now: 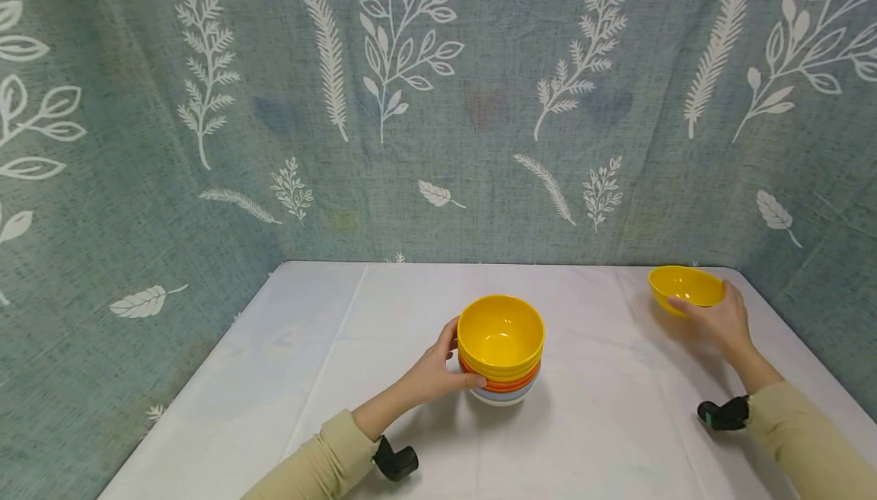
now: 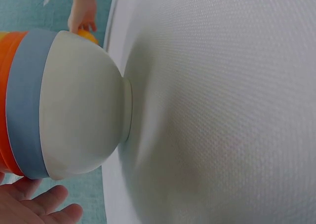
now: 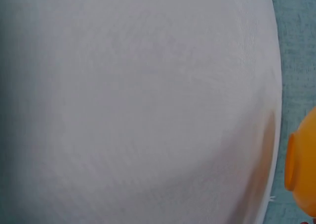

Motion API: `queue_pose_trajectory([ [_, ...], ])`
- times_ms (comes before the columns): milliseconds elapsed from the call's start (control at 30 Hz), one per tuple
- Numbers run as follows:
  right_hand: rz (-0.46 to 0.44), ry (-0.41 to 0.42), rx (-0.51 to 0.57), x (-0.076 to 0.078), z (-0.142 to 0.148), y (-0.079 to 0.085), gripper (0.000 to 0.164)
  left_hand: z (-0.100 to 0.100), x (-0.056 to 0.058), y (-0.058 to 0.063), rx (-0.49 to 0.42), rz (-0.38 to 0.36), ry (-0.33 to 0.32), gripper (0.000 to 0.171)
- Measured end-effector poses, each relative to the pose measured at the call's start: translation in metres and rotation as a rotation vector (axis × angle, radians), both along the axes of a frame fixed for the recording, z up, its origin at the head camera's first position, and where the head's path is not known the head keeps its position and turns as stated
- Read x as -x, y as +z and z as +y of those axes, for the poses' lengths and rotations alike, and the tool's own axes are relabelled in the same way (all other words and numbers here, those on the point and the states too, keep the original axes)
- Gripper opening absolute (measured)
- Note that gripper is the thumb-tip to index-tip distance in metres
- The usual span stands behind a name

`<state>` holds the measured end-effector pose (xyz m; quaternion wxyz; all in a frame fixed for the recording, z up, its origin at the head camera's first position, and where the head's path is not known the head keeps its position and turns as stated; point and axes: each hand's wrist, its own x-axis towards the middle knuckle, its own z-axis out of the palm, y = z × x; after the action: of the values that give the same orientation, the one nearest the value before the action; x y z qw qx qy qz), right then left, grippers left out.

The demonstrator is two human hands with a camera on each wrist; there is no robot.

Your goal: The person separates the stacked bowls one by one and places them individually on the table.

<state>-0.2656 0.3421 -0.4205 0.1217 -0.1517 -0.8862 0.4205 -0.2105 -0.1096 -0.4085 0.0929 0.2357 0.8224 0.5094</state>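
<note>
Nested bowls form a stack near the middle of the table, yellow at the top, then orange, blue-grey and white at the bottom. My left hand holds the stack from its left side, thumb in front and fingers behind. In the left wrist view the white bowl shows its foot close to the cloth; whether it touches I cannot tell. At the far right, my right hand grips a single yellow bowl by its near right side. In the right wrist view that bowl is raised off the table.
A white cloth covers the table. Green fabric with white leaf prints hangs behind it and along both sides. Black wrist-worn devices sit below both wrists.
</note>
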Motion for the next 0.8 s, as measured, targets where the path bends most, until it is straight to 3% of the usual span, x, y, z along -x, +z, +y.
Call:
queue_pose_trajectory([
  [233, -0.095, -0.012, -0.007, 0.002, 0.005, -0.002, 0.108, -0.001, 0.000, 0.000, -0.013, -0.007, -0.007, 0.098],
  [800, -0.201, -0.032, 0.047, 0.005, 0.021, -0.008, 0.108, 0.001, 0.000, 0.002, -0.017, -0.008, -0.013, 0.098],
])
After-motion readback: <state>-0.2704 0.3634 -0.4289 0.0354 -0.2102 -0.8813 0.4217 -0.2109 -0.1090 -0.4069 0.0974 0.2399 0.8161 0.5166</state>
